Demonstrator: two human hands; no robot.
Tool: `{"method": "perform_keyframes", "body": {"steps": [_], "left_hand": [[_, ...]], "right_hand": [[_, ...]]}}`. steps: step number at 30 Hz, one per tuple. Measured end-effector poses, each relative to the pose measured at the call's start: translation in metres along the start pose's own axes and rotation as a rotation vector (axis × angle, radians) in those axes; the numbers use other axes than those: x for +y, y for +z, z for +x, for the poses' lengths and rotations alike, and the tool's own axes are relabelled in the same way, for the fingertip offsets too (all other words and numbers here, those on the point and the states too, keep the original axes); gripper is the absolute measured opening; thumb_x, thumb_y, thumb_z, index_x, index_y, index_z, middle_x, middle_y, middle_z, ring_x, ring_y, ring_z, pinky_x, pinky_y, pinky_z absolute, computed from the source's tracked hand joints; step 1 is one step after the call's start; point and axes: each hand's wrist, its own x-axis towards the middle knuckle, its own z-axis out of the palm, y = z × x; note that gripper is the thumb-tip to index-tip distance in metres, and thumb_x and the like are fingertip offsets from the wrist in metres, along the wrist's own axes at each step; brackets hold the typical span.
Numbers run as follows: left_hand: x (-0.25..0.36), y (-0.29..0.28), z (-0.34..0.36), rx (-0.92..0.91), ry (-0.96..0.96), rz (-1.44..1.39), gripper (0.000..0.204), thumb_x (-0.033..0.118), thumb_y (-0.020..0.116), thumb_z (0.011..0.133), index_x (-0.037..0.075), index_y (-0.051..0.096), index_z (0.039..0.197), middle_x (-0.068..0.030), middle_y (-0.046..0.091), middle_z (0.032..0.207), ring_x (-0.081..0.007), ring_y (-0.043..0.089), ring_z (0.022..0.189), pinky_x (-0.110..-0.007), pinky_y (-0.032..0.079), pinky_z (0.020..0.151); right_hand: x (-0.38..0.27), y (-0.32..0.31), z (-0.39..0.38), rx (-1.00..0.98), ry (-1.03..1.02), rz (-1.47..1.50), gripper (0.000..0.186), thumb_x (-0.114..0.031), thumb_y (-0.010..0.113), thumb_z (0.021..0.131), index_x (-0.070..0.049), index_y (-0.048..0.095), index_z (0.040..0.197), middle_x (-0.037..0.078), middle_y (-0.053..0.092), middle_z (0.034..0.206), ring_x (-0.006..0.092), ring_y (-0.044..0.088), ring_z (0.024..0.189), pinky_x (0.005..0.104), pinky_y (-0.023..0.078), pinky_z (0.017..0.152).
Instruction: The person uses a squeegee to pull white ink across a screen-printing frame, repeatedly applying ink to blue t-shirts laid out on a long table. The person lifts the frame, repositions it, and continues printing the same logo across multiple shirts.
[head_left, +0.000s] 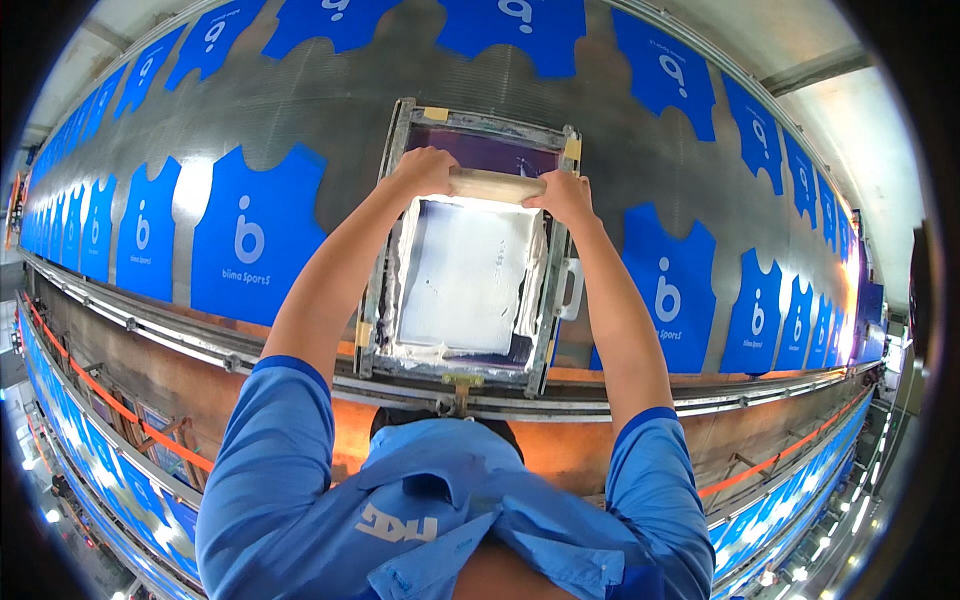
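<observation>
Both my hands grip a long wooden-handled squeegee point(497, 186) that lies across the far part of a screen-printing frame point(378, 290). My left hand point(425, 170) is closed round its left end, and my right hand point(565, 196) round its right end. White ink point(465, 275) coats the mesh on the near side of the squeegee, with thicker smears along its edges. Beyond the squeegee shows a strip of dark purple mesh point(485, 150). The frame lies on a long dark printing table point(345, 110); what is under it is hidden.
Blue cut shirt panels with white prints lie in rows on the table, such as a left panel point(255, 235) and a right panel point(668, 290). A metal rail point(200, 350) runs along the near edge. A white handle point(571, 288) sits at the frame's right side.
</observation>
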Motion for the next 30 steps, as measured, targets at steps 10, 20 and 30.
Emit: {"method": "perform_keyframes", "body": {"steps": [10, 20, 30], "left_hand": [[0.019, 0.103, -0.148, 0.151, -0.019, -0.058, 0.026, 0.027, 0.076, 0.079, 0.024, 0.079, 0.105, -0.0043, 0.076, 0.096, -0.0288, 0.070, 0.094, -0.044, 0.055, 0.086], [0.040, 0.138, -0.241, 0.196, 0.035, -0.132, 0.022, 0.025, 0.072, 0.082, 0.024, 0.080, 0.102, -0.0027, 0.075, 0.100, -0.0270, 0.069, 0.095, -0.044, 0.055, 0.087], [-0.006, 0.032, -0.040, 0.134, -0.013, -0.011, 0.036, 0.033, 0.080, 0.078, 0.020, 0.078, 0.111, -0.0095, 0.075, 0.104, -0.0309, 0.068, 0.103, -0.046, 0.053, 0.091]], "right_hand": [[-0.038, 0.085, -0.141, 0.062, -0.071, 0.069, 0.026, -0.033, 0.084, 0.077, -0.015, 0.080, 0.096, 0.008, 0.074, 0.087, 0.0244, 0.067, 0.093, 0.0410, 0.041, 0.095], [-0.051, 0.120, -0.222, 0.088, -0.192, 0.085, 0.022, -0.027, 0.085, 0.074, -0.016, 0.079, 0.092, 0.002, 0.075, 0.092, 0.0210, 0.065, 0.098, 0.0404, 0.043, 0.092], [-0.017, 0.022, -0.030, 0.112, -0.013, 0.068, 0.036, -0.039, 0.086, 0.073, -0.015, 0.080, 0.099, 0.011, 0.075, 0.089, 0.0297, 0.072, 0.091, 0.0444, 0.054, 0.088]]}}
